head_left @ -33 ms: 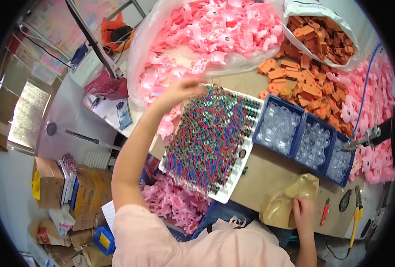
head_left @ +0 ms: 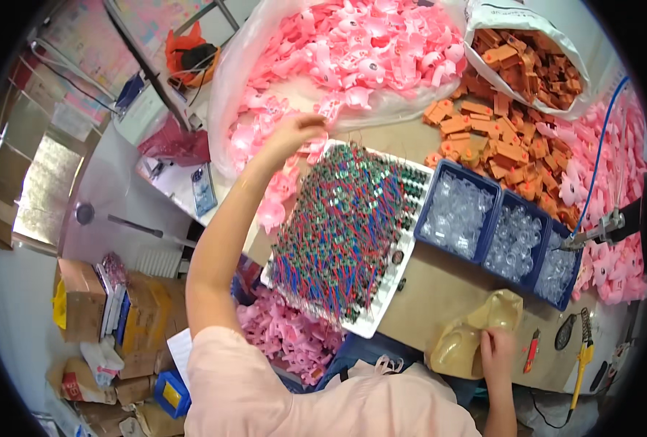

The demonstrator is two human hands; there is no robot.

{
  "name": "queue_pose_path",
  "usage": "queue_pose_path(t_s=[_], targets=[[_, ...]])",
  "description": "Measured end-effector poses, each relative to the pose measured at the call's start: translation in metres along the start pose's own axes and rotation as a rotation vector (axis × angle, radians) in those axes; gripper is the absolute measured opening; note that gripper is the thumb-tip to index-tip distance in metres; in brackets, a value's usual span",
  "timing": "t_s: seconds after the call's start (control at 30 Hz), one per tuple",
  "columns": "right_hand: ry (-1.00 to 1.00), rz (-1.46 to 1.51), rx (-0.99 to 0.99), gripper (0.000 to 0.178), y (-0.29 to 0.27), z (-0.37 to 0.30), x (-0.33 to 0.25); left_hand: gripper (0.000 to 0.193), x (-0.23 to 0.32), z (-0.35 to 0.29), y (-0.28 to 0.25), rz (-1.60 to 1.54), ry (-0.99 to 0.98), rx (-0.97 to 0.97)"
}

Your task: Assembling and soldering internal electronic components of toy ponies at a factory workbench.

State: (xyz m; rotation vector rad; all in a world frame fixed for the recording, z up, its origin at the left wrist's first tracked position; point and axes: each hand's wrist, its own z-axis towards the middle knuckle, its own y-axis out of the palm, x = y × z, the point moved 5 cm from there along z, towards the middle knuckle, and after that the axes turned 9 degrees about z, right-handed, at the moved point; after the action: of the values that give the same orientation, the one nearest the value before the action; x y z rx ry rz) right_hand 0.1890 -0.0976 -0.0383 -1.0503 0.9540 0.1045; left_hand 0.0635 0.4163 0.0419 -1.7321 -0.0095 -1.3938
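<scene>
Left hand [head_left: 299,135] has shifted from the corner of the white tray [head_left: 368,323] out over the pink parts [head_left: 367,54], while the right hand [head_left: 497,348] stays at the tan dish [head_left: 463,336]. The left hand's fingers are close together and slightly bent; whether they pinch anything I cannot tell. The right hand's fingers are curled at the dish's edge, but I cannot tell whether they grip it.

The tray lies slantwise on the tabletop [head_left: 429,291], covered with small green circuit boards [head_left: 345,211] with red and blue wires. Just right of it stand three blue bins [head_left: 446,251] in a row, holding clear parts [head_left: 451,211]. Beyond them lie loose orange parts [head_left: 502,142], with more in a white bag [head_left: 584,87]. Right of the dish lie a red knife [head_left: 532,352] and a yellow-handled iron [head_left: 583,364].
</scene>
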Motion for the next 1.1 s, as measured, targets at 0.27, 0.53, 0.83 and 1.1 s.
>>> queue_pose_path(t_s=[0.27, 0.53, 0.83, 1.1], targets=[[0.014, -0.059, -0.026, 0.006, 0.009, 0.003, 0.011, 0.047, -0.029, 0.224, 0.007, 0.615, 0.140, 0.688], [0.049, -0.094, -0.179, 0.012, 0.018, 0.001, 0.014, 0.055, -0.015, 0.323, 0.045, 0.499, -0.031, 0.374], [0.010, -0.055, -0.130, 0.013, 0.016, 0.002, 0.023, 0.039, 0.024, 0.241, 0.084, 0.385, 0.439, -0.348], [-0.060, -0.086, -0.116, 0.012, 0.013, 0.004, 0.017, 0.031, 0.077, 0.231, 0.067, 0.315, 0.114, -0.156]])
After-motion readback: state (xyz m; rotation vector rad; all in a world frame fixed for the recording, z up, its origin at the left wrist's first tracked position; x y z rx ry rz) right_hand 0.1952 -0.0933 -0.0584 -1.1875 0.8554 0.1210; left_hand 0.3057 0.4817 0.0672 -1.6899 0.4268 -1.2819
